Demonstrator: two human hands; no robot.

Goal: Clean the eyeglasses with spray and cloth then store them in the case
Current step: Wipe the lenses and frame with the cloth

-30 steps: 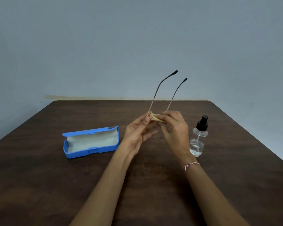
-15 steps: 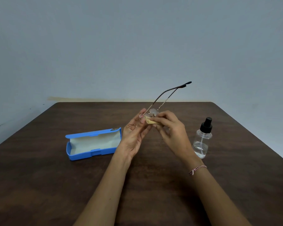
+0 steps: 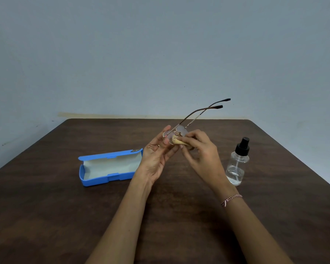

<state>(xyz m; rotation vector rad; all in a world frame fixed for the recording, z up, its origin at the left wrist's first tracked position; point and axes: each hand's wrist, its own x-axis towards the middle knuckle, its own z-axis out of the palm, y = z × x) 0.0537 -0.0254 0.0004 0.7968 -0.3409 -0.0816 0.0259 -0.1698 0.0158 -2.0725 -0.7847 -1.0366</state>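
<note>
The eyeglasses [image 3: 180,129] are held in the air above the middle of the dark wooden counter [image 3: 65,216], between both hands, lenses toward the person and the two thin temples unfolded, slanting up and away to the right with their dark tips against the pale wall [image 3: 160,54]. The left hand [image 3: 156,155], palm turned toward the camera, pinches the frame at the left lens, thumb on the far side and fingers [image 3: 166,141] closed on the near edge; a small ring [image 3: 158,145] shows on one of them. The right hand [image 3: 200,149] has its fingers [image 3: 189,139] curled and clamped on a small tan cloth [image 3: 176,141], which is pressed near the bridge, seemingly on the lower part of a lens, though the exact contact is hard to make out. A braided bracelet [image 3: 231,199] circles the right wrist. The blue case [image 3: 109,166] lies open on the counter to the left of the left hand, its pale lining facing up, lid tipped back. The clear spray bottle [image 3: 237,164] with a black pump top stands upright to the right of the right hand, a little liquid in its bottom.
</note>
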